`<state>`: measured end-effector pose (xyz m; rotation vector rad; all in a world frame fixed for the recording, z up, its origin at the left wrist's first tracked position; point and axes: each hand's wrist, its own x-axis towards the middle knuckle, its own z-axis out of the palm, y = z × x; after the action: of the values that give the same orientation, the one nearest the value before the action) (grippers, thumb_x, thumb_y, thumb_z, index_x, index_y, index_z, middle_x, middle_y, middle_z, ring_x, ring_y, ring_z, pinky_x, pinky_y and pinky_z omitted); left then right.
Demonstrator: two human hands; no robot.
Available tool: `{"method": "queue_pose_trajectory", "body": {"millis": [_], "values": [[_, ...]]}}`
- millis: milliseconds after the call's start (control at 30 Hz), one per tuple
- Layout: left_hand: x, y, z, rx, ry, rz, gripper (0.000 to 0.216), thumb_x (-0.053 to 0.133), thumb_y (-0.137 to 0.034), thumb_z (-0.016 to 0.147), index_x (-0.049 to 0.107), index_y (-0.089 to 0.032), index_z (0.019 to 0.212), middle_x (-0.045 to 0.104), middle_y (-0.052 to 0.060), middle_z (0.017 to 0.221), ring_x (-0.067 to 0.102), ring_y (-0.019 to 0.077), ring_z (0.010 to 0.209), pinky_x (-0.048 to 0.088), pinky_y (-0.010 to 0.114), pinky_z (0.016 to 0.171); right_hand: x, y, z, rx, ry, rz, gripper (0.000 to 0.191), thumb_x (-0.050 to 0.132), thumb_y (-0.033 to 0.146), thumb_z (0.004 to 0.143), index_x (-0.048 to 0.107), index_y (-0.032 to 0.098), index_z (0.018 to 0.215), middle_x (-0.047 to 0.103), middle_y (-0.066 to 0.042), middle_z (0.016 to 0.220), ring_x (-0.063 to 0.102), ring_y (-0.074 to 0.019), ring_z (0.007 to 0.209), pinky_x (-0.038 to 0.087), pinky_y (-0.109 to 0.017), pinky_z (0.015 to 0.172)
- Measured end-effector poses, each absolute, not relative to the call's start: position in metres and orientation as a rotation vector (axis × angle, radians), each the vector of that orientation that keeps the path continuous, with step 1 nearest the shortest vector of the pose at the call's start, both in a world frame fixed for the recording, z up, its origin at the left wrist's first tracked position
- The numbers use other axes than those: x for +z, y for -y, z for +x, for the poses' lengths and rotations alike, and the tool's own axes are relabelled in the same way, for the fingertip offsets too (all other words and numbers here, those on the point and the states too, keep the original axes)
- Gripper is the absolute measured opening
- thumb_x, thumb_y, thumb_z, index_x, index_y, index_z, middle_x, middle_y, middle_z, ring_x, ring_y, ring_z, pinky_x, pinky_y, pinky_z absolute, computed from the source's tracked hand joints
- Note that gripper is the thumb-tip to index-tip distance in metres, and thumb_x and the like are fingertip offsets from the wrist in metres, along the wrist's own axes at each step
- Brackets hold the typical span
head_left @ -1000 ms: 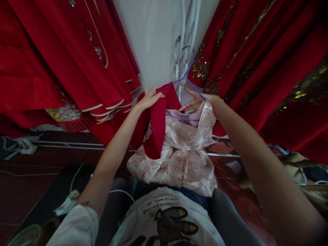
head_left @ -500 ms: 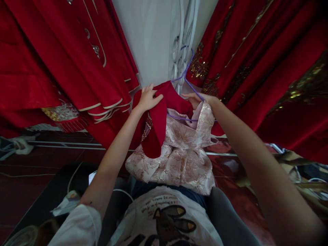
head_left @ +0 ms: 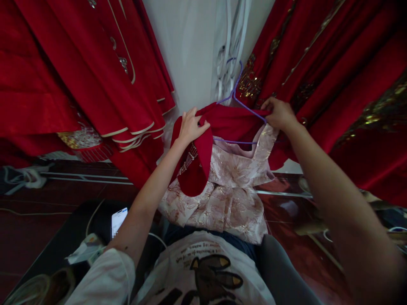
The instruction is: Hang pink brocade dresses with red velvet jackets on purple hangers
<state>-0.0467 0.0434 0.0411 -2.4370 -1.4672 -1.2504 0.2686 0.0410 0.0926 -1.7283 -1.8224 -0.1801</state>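
A pale pink brocade dress [head_left: 237, 167] with metallic gold patterning hangs on a purple hanger [head_left: 235, 94] and spreads down over my lap. Over its shoulders lies a red garment [head_left: 197, 178], with beaded trim showing on the left side. My left hand [head_left: 192, 127] grips the red cloth at the left shoulder, thumb apart from the fingers. At the right end of the hanger, my right hand [head_left: 280, 113] pinches the red garment's upper edge, just above the dress's shoulder strap. The red cloth is stretched between both hands, behind the dress neckline.
Red curtain-like garments [head_left: 127, 84] with pale piping hang at left, and more red cloth [head_left: 324, 84] with gold sequins at right. A white metal rack [head_left: 229, 51] stands between. A phone [head_left: 118, 220] and small packet [head_left: 86, 249] lie on a dark seat [head_left: 71, 228].
My right hand has moved right and slightly up from inside the neckline to the hanger's end, drawing the red cloth out across the shoulders. My left hand stays on the left shoulder.
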Motion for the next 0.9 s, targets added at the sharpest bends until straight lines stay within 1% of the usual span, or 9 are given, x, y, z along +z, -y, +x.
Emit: {"method": "queue_pose_trajectory", "body": {"millis": [200,300,400,500,600,667,733,767,900], "values": [[0.039,-0.041,-0.044,-1.266,1.463,-2.445,0.023,0.058,-0.037,0.086,0.065,-0.02,0.073,0.061,0.011,0.102,0.051,0.0336,0.117,0.034,0.052,0.103,0.101,-0.003,0.317,-0.521,1.894,-1.839,0.035,0.061,0.001,0.062,0.064,0.018,0.093,0.061,-0.014,0.099,0.051,-0.0207,0.087,0.038,-0.034,0.074],[0.037,-0.042,-0.044,-1.277,1.463,-2.443,0.022,0.058,-0.036,0.086,0.065,-0.02,0.073,0.061,0.011,0.104,0.05,0.0332,0.117,0.033,0.051,0.104,0.11,0.012,0.331,-0.602,1.92,-1.908,0.037,0.065,0.0,0.06,0.064,0.018,0.092,0.06,-0.013,0.096,0.052,-0.0232,0.092,0.039,-0.035,0.081],[0.034,-0.042,-0.043,-1.28,1.487,-2.413,0.021,0.057,-0.034,0.087,0.065,-0.019,0.075,0.061,0.012,0.105,0.05,0.0335,0.118,0.032,0.052,0.104,0.116,0.025,0.336,-0.429,1.898,-2.001,0.034,0.072,0.005,0.061,0.062,0.021,0.088,0.062,-0.008,0.086,0.055,-0.0214,0.084,0.041,-0.036,0.08],[0.033,-0.04,-0.041,-1.273,1.506,-2.38,0.02,0.055,-0.032,0.087,0.065,-0.019,0.075,0.06,0.012,0.107,0.048,0.0347,0.12,0.031,0.052,0.104,0.111,0.037,0.33,-0.18,1.889,-1.954,0.04,0.073,0.007,0.063,0.059,0.025,0.095,0.065,-0.003,0.086,0.059,-0.0188,0.078,0.043,-0.033,0.076],[0.034,-0.037,-0.041,-1.26,1.506,-2.389,0.02,0.054,-0.032,0.087,0.065,-0.019,0.076,0.06,0.012,0.108,0.047,0.0353,0.122,0.031,0.052,0.104,0.098,0.043,0.321,-0.02,1.992,-1.969,0.056,0.071,-0.001,0.056,0.054,0.026,0.102,0.067,-0.005,0.093,0.061,-0.0195,0.078,0.046,-0.032,0.074],[0.036,-0.036,-0.043,-1.249,1.5,-2.401,0.02,0.054,-0.033,0.088,0.065,-0.019,0.077,0.06,0.012,0.108,0.047,0.0355,0.122,0.03,0.052,0.104,0.091,0.045,0.319,-0.043,2.02,-2.106,0.059,0.069,-0.004,0.053,0.053,0.024,0.102,0.067,-0.007,0.093,0.062,-0.0217,0.076,0.046,-0.033,0.072],[0.035,-0.037,-0.045,-1.235,1.494,-2.394,0.021,0.054,-0.034,0.088,0.065,-0.019,0.078,0.06,0.013,0.108,0.047,0.0352,0.122,0.03,0.051,0.104,0.086,0.047,0.324,-0.12,1.982,-2.198,0.051,0.069,-0.002,0.055,0.055,0.024,0.097,0.067,-0.007,0.085,0.061,-0.023,0.072,0.046,-0.036,0.071],[0.034,-0.037,-0.045,-1.227,1.492,-2.383,0.022,0.054,-0.034,0.088,0.065,-0.019,0.078,0.06,0.013,0.108,0.047,0.0349,0.122,0.031,0.051,0.104,0.083,0.048,0.328,-0.081,1.975,-2.168,0.045,0.069,0.0,0.059,0.056,0.025,0.094,0.066,-0.005,0.08,0.06,-0.0226,0.07,0.046,-0.036,0.071],[0.026,-0.038,-0.038,-1.178,1.506,-2.302,0.025,0.052,-0.035,0.09,0.065,-0.017,0.08,0.059,0.014,0.108,0.05,0.0336,0.118,0.033,0.049,0.101,0.061,0.048,0.326,0.309,1.965,-1.616,0.018,0.062,0.013,0.073,0.058,0.025,0.085,0.065,-0.002,0.074,0.06,-0.0197,0.067,0.051,-0.035,0.07]]}}
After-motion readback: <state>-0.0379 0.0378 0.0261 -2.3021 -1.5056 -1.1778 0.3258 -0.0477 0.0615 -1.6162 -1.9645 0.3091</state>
